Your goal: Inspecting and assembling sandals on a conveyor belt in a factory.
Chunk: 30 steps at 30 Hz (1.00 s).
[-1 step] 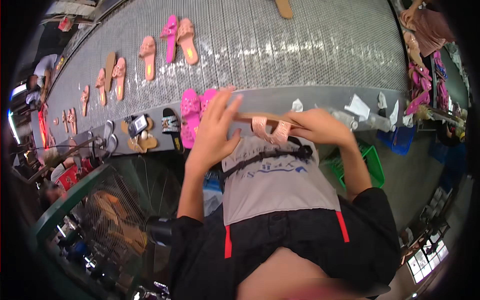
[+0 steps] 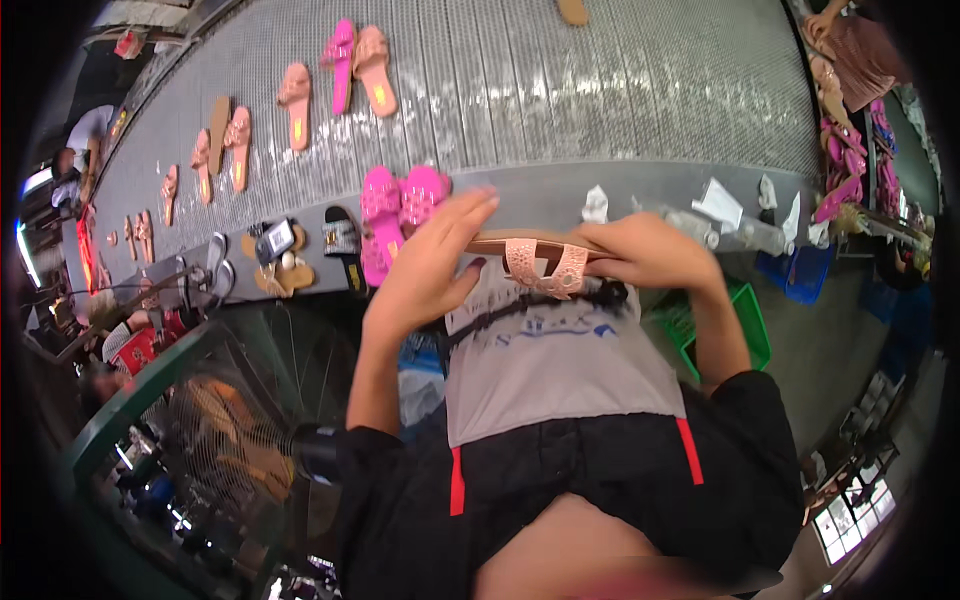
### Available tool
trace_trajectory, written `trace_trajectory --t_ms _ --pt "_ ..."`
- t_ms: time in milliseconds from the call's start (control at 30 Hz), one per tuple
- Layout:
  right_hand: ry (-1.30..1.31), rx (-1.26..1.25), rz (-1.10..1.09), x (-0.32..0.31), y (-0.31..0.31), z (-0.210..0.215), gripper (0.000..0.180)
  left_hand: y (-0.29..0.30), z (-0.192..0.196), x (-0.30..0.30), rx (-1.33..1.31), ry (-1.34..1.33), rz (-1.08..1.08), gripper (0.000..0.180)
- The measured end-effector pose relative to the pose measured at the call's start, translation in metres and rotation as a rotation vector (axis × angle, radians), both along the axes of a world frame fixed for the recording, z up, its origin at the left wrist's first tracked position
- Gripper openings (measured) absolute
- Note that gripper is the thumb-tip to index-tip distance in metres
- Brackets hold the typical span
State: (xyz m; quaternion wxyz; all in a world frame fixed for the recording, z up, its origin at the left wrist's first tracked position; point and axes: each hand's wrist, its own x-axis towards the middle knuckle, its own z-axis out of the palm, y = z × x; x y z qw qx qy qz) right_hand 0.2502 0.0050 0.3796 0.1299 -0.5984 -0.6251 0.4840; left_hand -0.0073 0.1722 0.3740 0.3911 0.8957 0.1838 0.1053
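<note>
A pink slide sandal (image 2: 532, 265) with a studded cut-out strap is held level above the edge of the work surface. My right hand (image 2: 655, 252) grips its right end, fingers over the tan sole and thumb by the strap. At the other end is my left hand (image 2: 425, 262), its fingers stretched out past the sole and its thumb apart below. Whether the left palm presses on the sole's end, I cannot tell. Just behind the left hand, a pair of magenta slides (image 2: 382, 205) lies on the grey ledge (image 2: 540, 190).
On the ribbed conveyor (image 2: 600, 100) lie several pink slides (image 2: 297, 105) and a magenta slide (image 2: 341, 65). Left along the ledge are a black sandal (image 2: 340, 235) and other footwear. Clear bottles (image 2: 760, 238) stand right. A green crate (image 2: 745, 320) and a caged fan (image 2: 250, 430) flank me.
The held sandal has tipped so more of its strap face shows. My left hand has shifted slightly with its fingers closer together. Slides on the conveyor sit slightly higher in view.
</note>
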Motion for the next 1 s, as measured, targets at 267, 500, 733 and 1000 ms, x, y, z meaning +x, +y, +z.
trace_trajectory --t_ms 267,500,733,1000 --pt "-0.04 0.37 -0.247 -0.057 -0.03 0.05 0.027 -0.053 0.028 -0.01 -0.182 -0.246 -0.013 0.026" --pt "0.16 0.502 -0.473 -0.081 -0.049 0.032 0.028 -0.053 0.04 0.005 -0.137 -0.228 -0.163 0.023" --pt "0.603 0.524 -0.912 -0.07 -0.047 0.035 0.035 -0.046 0.013 -0.005 -0.935 -0.518 -0.161 0.078" --pt "1.035 0.298 -0.893 -0.06 -0.057 -0.007 0.08 -0.063 0.019 0.025 -0.417 -0.288 0.167 0.067"
